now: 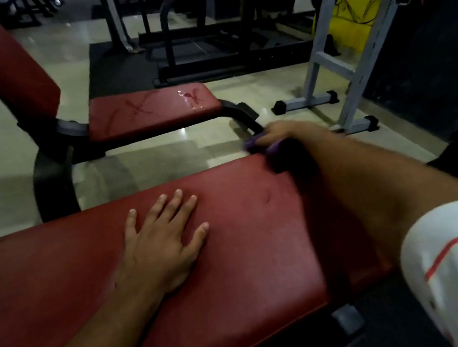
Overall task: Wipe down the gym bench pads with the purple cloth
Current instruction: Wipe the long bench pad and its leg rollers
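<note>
Bunching the crumpled purple cloth (259, 146) in its grip at the far right corner of the broad red vinyl bench pad (248, 245), your right hand (285, 137) has the unwiped length stretching leftward — your left hand (161, 244) lies flat, fingers spread, mid-pad.

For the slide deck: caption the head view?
Left hand flat on red padded bench; right hand gripping purple cloth at its far edge.
</note>
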A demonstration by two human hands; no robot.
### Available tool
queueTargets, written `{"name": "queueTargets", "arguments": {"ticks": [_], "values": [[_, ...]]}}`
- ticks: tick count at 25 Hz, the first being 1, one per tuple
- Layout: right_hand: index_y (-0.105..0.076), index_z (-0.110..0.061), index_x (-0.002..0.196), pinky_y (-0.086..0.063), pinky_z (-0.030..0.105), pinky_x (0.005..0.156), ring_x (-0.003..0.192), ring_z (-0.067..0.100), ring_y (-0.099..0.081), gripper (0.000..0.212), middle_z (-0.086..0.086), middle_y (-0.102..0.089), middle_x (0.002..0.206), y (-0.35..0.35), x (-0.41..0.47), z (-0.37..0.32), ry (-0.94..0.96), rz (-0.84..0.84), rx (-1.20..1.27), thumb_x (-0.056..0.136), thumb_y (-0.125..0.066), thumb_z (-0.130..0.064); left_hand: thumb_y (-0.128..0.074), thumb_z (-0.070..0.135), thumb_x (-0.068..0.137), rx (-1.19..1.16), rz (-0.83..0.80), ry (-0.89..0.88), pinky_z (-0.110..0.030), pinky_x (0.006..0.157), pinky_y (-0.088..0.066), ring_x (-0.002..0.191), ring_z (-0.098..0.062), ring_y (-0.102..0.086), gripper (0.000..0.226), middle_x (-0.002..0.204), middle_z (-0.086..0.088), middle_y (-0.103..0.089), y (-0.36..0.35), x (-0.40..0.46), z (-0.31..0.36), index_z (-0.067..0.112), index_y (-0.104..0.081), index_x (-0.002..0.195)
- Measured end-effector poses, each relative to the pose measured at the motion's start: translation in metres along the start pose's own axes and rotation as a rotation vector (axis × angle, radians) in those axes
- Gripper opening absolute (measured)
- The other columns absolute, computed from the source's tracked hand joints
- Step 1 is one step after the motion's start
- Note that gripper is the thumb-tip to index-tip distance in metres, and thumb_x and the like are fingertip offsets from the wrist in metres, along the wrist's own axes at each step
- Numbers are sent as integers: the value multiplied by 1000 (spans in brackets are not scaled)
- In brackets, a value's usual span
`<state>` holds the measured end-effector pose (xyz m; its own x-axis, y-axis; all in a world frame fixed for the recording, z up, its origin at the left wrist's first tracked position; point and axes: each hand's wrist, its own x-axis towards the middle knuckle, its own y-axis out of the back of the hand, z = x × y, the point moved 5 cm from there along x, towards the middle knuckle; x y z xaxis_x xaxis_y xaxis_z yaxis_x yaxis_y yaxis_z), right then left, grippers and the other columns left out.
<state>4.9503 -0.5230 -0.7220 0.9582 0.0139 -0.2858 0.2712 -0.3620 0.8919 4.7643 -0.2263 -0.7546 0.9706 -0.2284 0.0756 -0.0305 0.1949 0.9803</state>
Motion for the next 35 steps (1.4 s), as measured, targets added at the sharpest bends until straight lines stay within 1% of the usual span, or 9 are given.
{"name": "queueTargets", "arguments": {"ticks": [3,7,10,13,20,25,28,31,35], "values": [[-69,-20,94,-54,33,64,77,23,-70,41,8,-73,94,11,4,58,-235,99,231,75,-75,-56,2,78,82,18,20,-10,-53,125,-2,156,-4,-4,83,169,22,-8,-3,1,-3,49,-15,159],[-66,-23,112,-55,38,80,95,25,-68,77,1,-69,107,-10,12,5,-159,21,90,57,-77,-76,-2,78,85,6,21,-22,-54,125,-1,156,-5,-6,81,169,21,-10,-4,3,-6,49,-17,159],[-65,-22,114,-44,32,79,98,26,-59,45,10,-62,118,-19,-4,-53,106,52,-213,86,-57,-57,0,78,83,10,2,-10,-54,124,0,156,-5,-4,84,169,21,-8,-4,2,-3,48,-15,159],[-61,-27,101,-41,30,74,84,21,-57,20,11,-65,110,-12,-12,-52,192,78,-235,92,-52,-44,0,78,83,-7,18,-7,-54,125,1,156,-5,-4,84,169,21,-8,-4,1,-2,48,-14,159],[-54,-20,138,-38,43,101,129,32,-46,65,13,-46,146,-33,-7,-90,47,-60,-281,93,-43,-65,-6,76,87,-5,41,-14,-57,124,1,156,-6,-4,79,169,20,-10,-5,-1,-2,46,-16,159],[-66,-13,116,-46,34,85,98,28,-58,45,16,-62,124,-85,-18,-200,337,-137,-172,98,-43,-48,-15,71,94,-7,38,-37,-60,123,2,157,-9,-3,72,170,18,-9,-4,1,-3,41,-18,160],[-65,-13,103,-43,31,79,94,29,-59,33,16,-65,115,-69,-15,-170,338,-118,-227,98,-46,-39,-17,71,96,-4,31,-36,-59,124,4,157,-8,-1,72,170,17,-6,-5,0,-4,41,-11,161],[-63,-13,97,-49,38,89,96,31,-60,37,18,-65,114,-44,-10,-116,207,-97,-263,94,-48,-47,-15,71,94,-9,21,-32,-58,124,5,157,-9,0,74,170,17,-5,-6,0,-3,41,-10,162],[-64,-18,101,-48,35,84,97,32,-61,31,13,-66,113,-60,-15,-143,253,-52,-251,94,-49,-44,-14,71,94,2,11,-40,-59,123,4,157,-10,-1,75,171,15,-6,-6,3,-4,40,-11,162]]}}
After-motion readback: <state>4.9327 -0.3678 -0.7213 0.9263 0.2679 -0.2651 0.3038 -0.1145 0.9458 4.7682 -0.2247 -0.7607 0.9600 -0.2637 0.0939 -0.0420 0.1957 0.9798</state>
